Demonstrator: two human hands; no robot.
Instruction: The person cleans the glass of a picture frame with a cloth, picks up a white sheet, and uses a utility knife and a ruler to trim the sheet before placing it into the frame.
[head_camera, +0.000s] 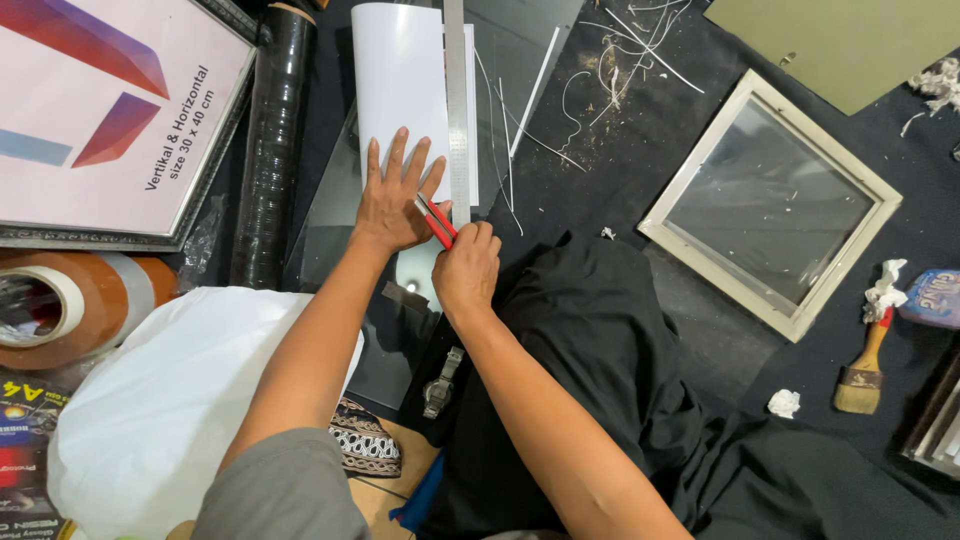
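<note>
Paper: white sheet (400, 90) lying flat on a glass pane (330, 215) over the black cloth (640, 150) of the floor, its far end curling upward, its right edge under a long steel ruler (457, 110) laid lengthwise. Left hand (395, 200): fingers spread, palm flat on the sheet just left of the ruler; the pressure looks well placed to stop sheet and ruler shifting, best kept firm and clear of the blade path. Right hand (465, 270): fingers curled tight around a red cutter (436, 220) at the ruler's near end. Judged good practice: blade tight against the steel edge, one steady draw. Trimmings: thin white strips (625, 55) scattered beyond. Nearby: pale picture frame (770, 205), small brush (862, 375).
</note>
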